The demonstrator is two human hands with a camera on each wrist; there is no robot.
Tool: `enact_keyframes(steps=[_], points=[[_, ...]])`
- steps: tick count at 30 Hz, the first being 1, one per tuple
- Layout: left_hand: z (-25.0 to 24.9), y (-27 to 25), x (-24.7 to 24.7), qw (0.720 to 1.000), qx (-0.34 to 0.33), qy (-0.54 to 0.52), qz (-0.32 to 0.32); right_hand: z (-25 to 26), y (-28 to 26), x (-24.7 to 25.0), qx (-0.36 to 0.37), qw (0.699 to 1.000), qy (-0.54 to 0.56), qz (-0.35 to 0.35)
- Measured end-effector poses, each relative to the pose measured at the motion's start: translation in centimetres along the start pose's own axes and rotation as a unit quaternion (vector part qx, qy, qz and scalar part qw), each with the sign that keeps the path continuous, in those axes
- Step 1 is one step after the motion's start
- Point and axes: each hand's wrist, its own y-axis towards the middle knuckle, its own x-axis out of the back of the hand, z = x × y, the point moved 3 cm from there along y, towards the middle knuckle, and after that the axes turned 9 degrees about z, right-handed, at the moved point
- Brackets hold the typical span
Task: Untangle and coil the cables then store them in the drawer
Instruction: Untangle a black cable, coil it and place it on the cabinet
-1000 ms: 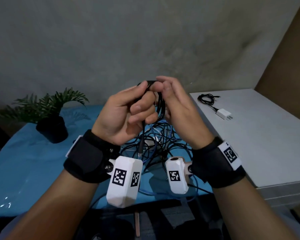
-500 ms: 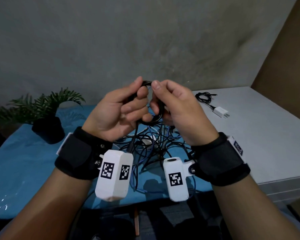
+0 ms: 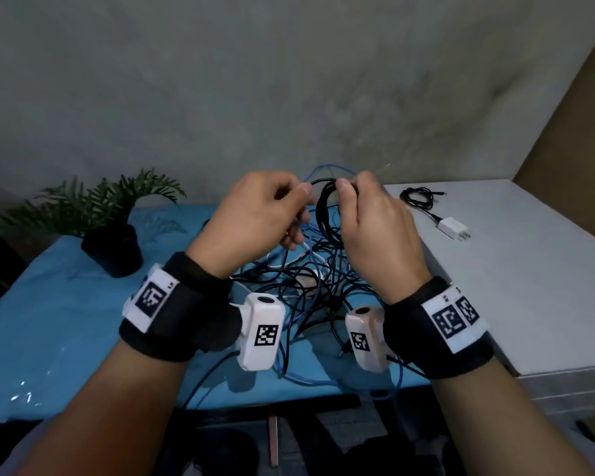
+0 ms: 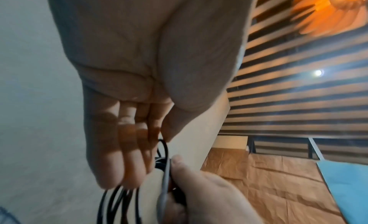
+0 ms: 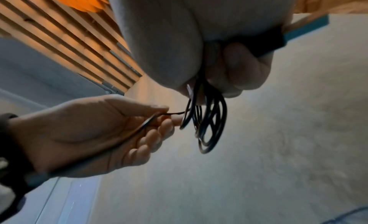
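- I'm looking at a blue-covered table [image 3: 49, 324] set against a bare grey wall [image 3: 289, 80], with a white cabinet top [image 3: 529, 286] butted against its right side.
- A potted plant [image 3: 110, 228] stands at the table's back left. On the white top lie a small coiled black cable with its white charger plug [image 3: 454, 228], well apart from my work.
- My right hand [image 3: 378, 228] holds up a black cable coil [image 5: 209, 125], several loops bunched under thumb and curled fingers, hanging above the table.
- My left hand [image 3: 255, 218] pinches the free tail [image 5: 175, 113] of that same cable between thumb and forefinger, just beside the coil; the other fingers are loosely curled.
- The step in hand, as I judge it, is finishing this coil: the tail looks ready to be wound around or tucked through the loops.
- The next move calls for keeping the right-hand grip firm so the loops don't spring apart while the left feeds the tail round.
- Under my wrists the tangled pile [image 3: 306, 293] of black, blue and white cables lies on the blue cover, some strands trailing over the near edge, so most of the job remains.
- I can't see the drawer in any view.
- The wrist views show slatted blinds [image 4: 298, 85] and an orange lamp [image 4: 328, 10] overhead.
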Motion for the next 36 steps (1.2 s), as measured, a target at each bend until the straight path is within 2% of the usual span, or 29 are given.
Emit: enact_keyframes(steps=[3,7,9,12,14,16,20,21,23,25,26,28,33,35,36], points=[[-0.8,-0.4,0.2,0.997,-0.003,-0.061,0.044,0.0,0.2,0.3,0.0,0.998,0.055,0.009],[-0.5,-0.3,0.4,0.999,-0.032,-0.031,0.011,0.0,0.2,0.7,0.012,0.983,0.183,0.021],[-0.1,0.0,-0.1,0.996,-0.02,-0.085,0.012,0.3,0.1,0.9,0.019,0.976,0.217,0.024],[0.6,0.3,-1.0,0.978,-0.01,-0.178,0.107,0.6,-0.1,0.7,0.016,0.958,0.286,0.033],[0.5,0.2,-1.3,0.972,-0.027,-0.181,0.149,0.7,-0.1,0.5,0.018,0.952,0.302,0.041],[0.2,0.1,-1.1,0.977,-0.036,-0.158,0.141,1.0,-0.3,0.8,0.025,0.959,0.278,0.041],[0.6,0.6,-0.5,0.989,-0.047,-0.118,0.08,1.6,-0.4,1.3,0.052,0.976,0.208,0.028],[0.7,0.7,-0.7,0.992,-0.05,-0.104,0.046,1.8,-0.5,1.3,0.057,0.978,0.196,0.029],[1.0,0.9,-1.1,0.996,-0.042,0.014,-0.071,2.3,-0.7,0.8,0.067,0.978,0.195,0.041],[0.9,0.4,-1.2,0.972,-0.041,0.141,-0.182,3.0,-1.0,0.2,0.081,0.973,0.205,0.064],[0.9,0.2,-1.3,0.965,-0.046,0.163,-0.201,3.3,-1.1,-0.1,0.088,0.972,0.203,0.074],[1.0,0.2,-1.1,0.967,-0.047,0.178,-0.178,3.3,-1.1,-0.4,0.087,0.972,0.201,0.084],[0.3,0.3,0.0,0.959,0.011,0.276,-0.071,1.7,-0.2,0.4,0.065,0.964,0.244,0.084],[-0.1,0.0,0.2,0.944,0.033,0.324,-0.045,1.2,0.1,0.7,0.057,0.962,0.254,0.083],[-0.2,-0.2,0.2,0.929,0.036,0.367,-0.042,1.0,0.2,0.7,0.054,0.962,0.254,0.088]])
